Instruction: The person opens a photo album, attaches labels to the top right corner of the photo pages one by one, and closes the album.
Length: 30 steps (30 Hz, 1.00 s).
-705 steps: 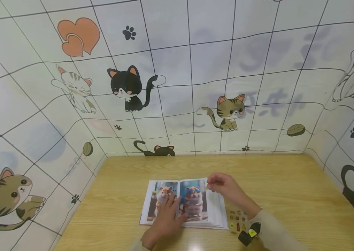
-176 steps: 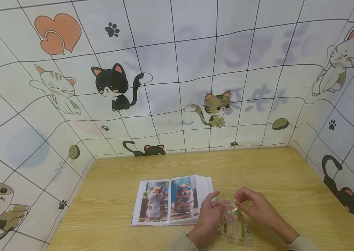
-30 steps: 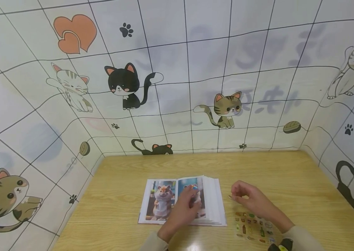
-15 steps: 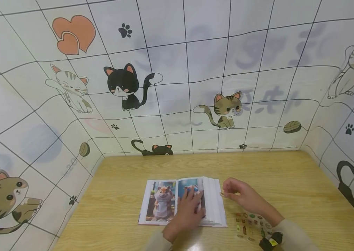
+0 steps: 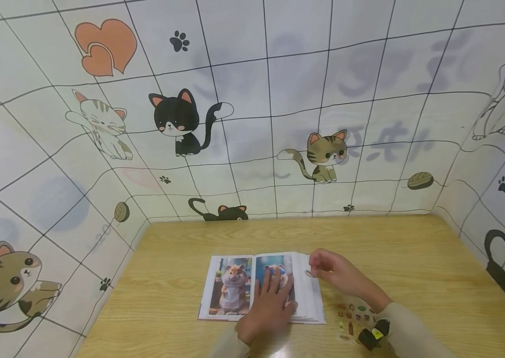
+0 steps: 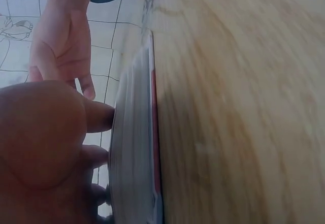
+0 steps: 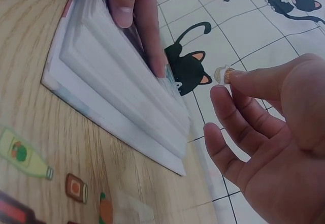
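Note:
An open photo album (image 5: 317, 298) lies on the wooden table, a hamster picture (image 5: 233, 288) on each page. My left hand (image 5: 272, 303) rests with spread fingers on the right-hand picture, covering much of it. In the left wrist view its fingertips press on the thick stack of pages (image 6: 134, 132). Over the album's right edge, my right hand (image 5: 335, 273) pinches a small sticker (image 7: 223, 75) between thumb and fingers. The sticker has a pale and orange-brown print. A clear sticker sheet (image 5: 345, 315) with small food and bottle prints lies below the right forearm, partly hidden by it.
Around the wooden table (image 5: 167, 278) hangs a white cloth (image 5: 252, 109) with grid lines and cartoon cats. A black strap with a yellow mark (image 5: 375, 334) sits on the right wrist, over the sticker sheet.
My right hand has moved left from beside the album to over its right edge, carrying the sticker. My left hand's fingers have spread out flat on the right-hand picture.

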### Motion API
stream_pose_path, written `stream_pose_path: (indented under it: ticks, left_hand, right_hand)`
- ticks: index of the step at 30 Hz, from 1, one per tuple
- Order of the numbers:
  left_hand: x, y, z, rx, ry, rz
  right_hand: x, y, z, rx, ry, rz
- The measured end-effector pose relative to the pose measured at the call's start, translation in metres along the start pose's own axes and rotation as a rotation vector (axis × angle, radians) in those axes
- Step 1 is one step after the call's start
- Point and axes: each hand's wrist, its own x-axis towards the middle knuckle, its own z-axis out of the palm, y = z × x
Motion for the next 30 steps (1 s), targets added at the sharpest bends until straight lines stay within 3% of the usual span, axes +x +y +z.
stream_pose_path:
  ticks: [10, 18, 30]
  left_hand:
    - [0.002, -0.003, 0.004, 0.091, -0.035, -0.021]
    - [0.001, -0.004, 0.008, 0.131, -0.007, -0.004]
    - [-0.001, -0.005, 0.008, 0.151, 0.0, 0.01]
  right_hand:
    - [0.018, 0.0, 0.006, 0.026, -0.022, -0.035]
    - [0.036, 0.004, 0.012, -0.047, -0.01, -0.073]
    - [0.061, 0.01, 0.022, -0.11, -0.013, -0.052]
